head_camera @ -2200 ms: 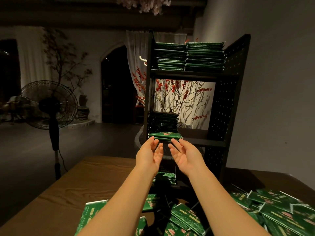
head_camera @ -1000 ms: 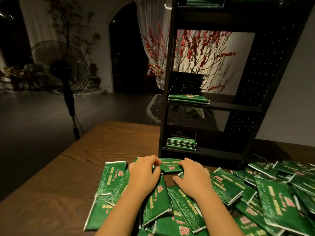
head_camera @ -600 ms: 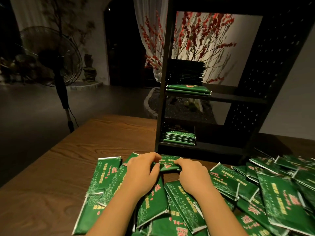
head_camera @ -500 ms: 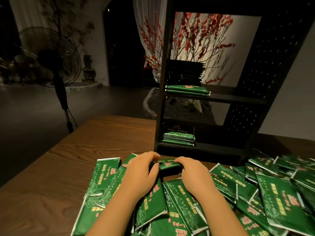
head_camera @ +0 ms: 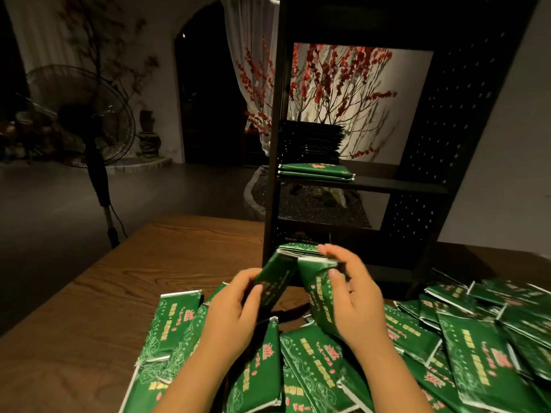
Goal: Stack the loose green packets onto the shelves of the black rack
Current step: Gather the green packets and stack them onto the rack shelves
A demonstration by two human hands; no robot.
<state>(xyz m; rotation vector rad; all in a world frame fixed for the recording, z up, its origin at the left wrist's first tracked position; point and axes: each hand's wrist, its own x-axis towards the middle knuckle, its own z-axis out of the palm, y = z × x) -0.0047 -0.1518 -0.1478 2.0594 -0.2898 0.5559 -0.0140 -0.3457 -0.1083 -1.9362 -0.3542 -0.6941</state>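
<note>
Now my left hand (head_camera: 235,311) and right hand (head_camera: 354,296) each grip a green packet (head_camera: 275,281) (both tilted) before the black rack (head_camera: 447,120).

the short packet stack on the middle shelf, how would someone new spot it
Find the black rack standing on the wooden table and look at its middle shelf. At the shelf's front left corner lies a low stack of green packets. It is lit bright green, unlike the taller, dark stack right behind it.
</note>
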